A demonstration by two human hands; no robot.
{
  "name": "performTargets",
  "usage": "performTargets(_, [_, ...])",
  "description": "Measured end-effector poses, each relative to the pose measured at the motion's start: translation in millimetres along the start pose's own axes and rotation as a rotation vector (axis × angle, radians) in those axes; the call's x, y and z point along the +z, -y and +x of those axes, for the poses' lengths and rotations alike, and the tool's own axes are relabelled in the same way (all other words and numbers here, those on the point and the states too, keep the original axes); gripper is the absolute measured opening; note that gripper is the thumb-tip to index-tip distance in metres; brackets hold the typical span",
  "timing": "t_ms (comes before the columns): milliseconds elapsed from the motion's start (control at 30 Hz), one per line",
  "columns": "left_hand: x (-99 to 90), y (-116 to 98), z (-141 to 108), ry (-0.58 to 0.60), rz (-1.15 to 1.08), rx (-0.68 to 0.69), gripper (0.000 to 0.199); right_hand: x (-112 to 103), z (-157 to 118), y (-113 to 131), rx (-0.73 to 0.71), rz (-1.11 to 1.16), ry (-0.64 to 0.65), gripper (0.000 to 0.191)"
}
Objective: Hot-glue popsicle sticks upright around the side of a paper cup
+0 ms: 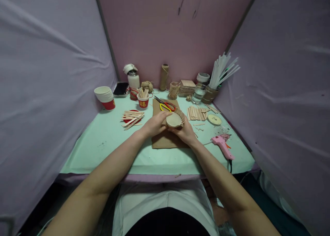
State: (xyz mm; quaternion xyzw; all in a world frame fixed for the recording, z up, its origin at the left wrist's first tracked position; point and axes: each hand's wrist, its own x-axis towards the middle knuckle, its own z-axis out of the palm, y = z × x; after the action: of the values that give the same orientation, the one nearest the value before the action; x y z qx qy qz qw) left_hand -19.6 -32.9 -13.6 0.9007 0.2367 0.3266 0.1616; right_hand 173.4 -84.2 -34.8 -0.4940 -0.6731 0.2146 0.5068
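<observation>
Between my two hands is a paper cup (173,120) with wooden craft sticks around its far and right side, its pale round end tilted up toward me. My left hand (156,123) grips it from the left, thumb along the upper rim. On the right, my right hand (186,133) wraps around its lower side; some of its fingers are hidden. Beneath lies a brown cardboard sheet (165,144). Just beyond the cup rest scissors with yellow and red handles (170,106); whether they are one pair or two I cannot tell.
Craft sticks (197,113) and a pink glue gun (222,146) lie to the right. Leftward are loose sticks (133,118), a red cup of sticks (143,101) and stacked paper cups (105,98). Behind stand a twine roll (164,77), a glass of water (198,94) and white glue sticks (221,71).
</observation>
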Motion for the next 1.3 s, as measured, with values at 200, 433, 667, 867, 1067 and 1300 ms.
performTargets(200, [3.5, -6, -2, -0.128, 0.081, 0.128, 0.054, -6, -7, 2, -0.275, -0.142, -0.080, 0.074])
performTargets(433, [5.3, -7, -3, -0.173, 0.114, 0.192, 0.056, -10, -9, 1, -0.483, -0.322, -0.124, 0.070])
performTargets(667, [6.7, -8, -4, -0.172, 0.098, 0.169, 0.058, -11, -10, 3, -0.411, -0.271, -0.140, 0.065])
performTargets(867, [9.8, -3, -3, -0.108, -0.039, 0.037, 0.071, -5, -4, -1, 0.061, 0.006, -0.093, 0.074])
performTargets(1067, [15.8, 3, -2, 0.048, -0.075, -0.005, 0.061, -6, -4, -9, 0.179, 0.039, 0.018, 0.074])
performTargets(1300, [16.8, 3, -4, 0.025, -0.110, -0.022, 0.062, -16, -10, -8, 0.122, 0.001, 0.057, 0.076])
